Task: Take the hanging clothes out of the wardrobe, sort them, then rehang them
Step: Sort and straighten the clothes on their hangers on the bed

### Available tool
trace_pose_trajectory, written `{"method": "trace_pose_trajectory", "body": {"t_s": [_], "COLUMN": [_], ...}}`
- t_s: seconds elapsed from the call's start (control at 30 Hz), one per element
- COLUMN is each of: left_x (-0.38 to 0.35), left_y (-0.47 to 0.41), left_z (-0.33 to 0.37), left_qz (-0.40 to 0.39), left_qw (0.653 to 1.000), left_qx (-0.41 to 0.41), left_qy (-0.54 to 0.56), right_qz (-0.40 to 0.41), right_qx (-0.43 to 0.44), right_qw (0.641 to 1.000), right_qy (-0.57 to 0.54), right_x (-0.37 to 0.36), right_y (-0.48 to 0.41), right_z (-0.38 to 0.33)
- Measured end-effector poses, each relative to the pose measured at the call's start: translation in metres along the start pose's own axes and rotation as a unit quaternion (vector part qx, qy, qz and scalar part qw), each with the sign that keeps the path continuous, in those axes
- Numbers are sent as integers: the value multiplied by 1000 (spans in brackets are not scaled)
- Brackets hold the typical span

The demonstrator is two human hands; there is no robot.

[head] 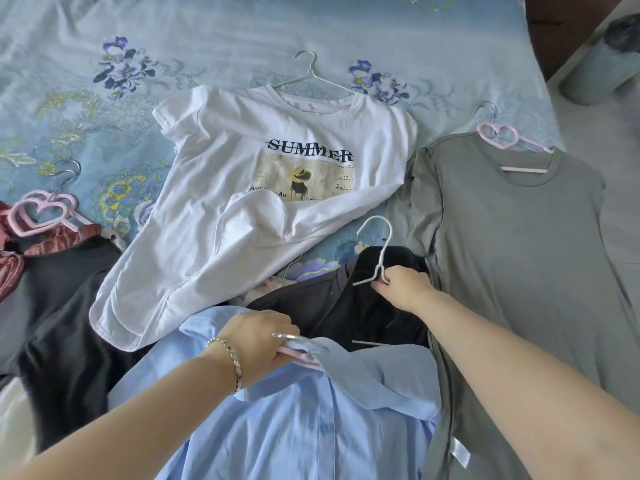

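My left hand (259,341) grips the pink plastic hanger (299,359) in the light blue button shirt (294,427), my right hand (405,287) pinches the white wire hanger (378,244); a tug could slide the black top (381,317) off

Bare forearms, slim metal bracelet (227,362) on left wrist

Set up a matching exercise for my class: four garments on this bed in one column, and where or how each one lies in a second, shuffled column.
Column A
1. white T-shirt
2. grey T-shirt
3. light blue shirt
4. dark garment

Column B
a. right hand grips its white hanger
b. far right, on a pink heart hanger
c. left hand grips its pink hanger
d. middle of the bed, printed SUMMER

Pairs: 1-d, 2-b, 3-c, 4-a
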State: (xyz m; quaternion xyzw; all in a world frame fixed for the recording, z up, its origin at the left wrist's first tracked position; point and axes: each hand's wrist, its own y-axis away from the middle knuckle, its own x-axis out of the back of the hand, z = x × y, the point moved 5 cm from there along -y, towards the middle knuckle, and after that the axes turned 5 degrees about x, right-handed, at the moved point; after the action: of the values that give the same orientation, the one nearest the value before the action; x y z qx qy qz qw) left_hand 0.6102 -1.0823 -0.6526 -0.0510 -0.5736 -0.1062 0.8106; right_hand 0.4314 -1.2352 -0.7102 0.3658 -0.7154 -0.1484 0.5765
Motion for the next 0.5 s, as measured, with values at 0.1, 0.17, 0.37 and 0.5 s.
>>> {"method": "trace_pose_trajectory", "body": {"t_s": [0.1, 0.17, 0.37, 0.5], "left_x": [15, 29, 110, 168], "left_y": [11, 21, 53, 93], "left_z": [8, 13, 46, 70], "left_qz": [-22, -5, 56, 59], "left_qw": [999, 999, 997, 996], "left_qx": [14, 29, 39, 56], "left_qy": [-28, -28, -18, -49], "right_qz": [64, 103, 181, 216], "right_qx": [40, 78, 167, 178], "right_qw": [991, 989, 969, 960], "right_qy": [-106, -76, -35, 21], "right_x": [15, 32, 97, 117], "right_y": [33, 62, 176, 262], "right_z": [-17, -32, -92, -129]}}
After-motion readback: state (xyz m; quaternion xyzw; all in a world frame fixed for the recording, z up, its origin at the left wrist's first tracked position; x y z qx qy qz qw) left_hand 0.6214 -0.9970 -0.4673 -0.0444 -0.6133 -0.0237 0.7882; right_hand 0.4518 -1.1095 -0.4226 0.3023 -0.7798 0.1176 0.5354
